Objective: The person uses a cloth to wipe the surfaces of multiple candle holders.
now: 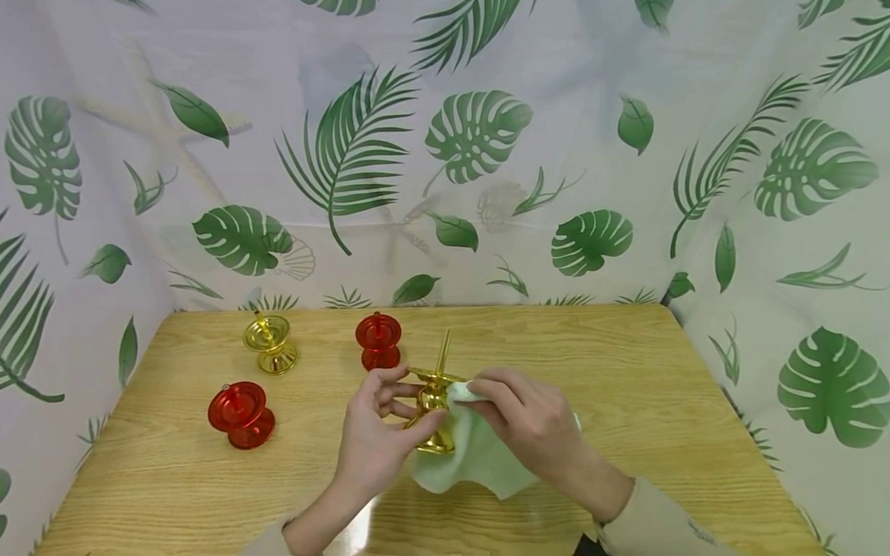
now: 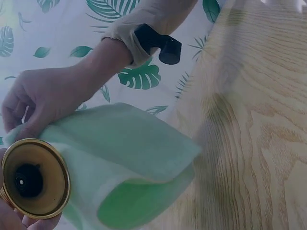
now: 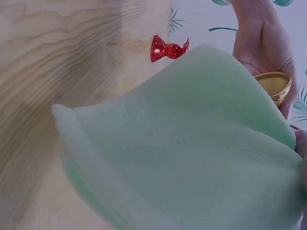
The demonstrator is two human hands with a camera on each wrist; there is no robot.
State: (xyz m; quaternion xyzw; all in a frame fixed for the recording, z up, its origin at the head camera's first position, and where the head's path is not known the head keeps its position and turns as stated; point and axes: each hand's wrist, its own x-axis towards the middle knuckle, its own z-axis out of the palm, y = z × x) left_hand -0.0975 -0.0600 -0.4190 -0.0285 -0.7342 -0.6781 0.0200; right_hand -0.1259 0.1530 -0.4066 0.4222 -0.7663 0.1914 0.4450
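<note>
My left hand (image 1: 377, 436) grips a shiny gold candle holder (image 1: 433, 401) by its stem, tilted above the table, its thin spike pointing up. In the left wrist view the hollow underside of its round base (image 2: 37, 177) faces the camera. My right hand (image 1: 534, 418) pinches a pale green cloth (image 1: 488, 456) and presses a bunched corner against the holder just under its dish. The rest of the cloth hangs down in a loose fold, and it fills much of the right wrist view (image 3: 177, 143).
Two red candle holders, one at the left (image 1: 240, 414) and one farther back (image 1: 378, 342), stand on the wooden table (image 1: 625, 370). Another gold one (image 1: 271, 343) stands at the back left. A leaf-printed sheet (image 1: 480, 228) surrounds the table at the back and sides.
</note>
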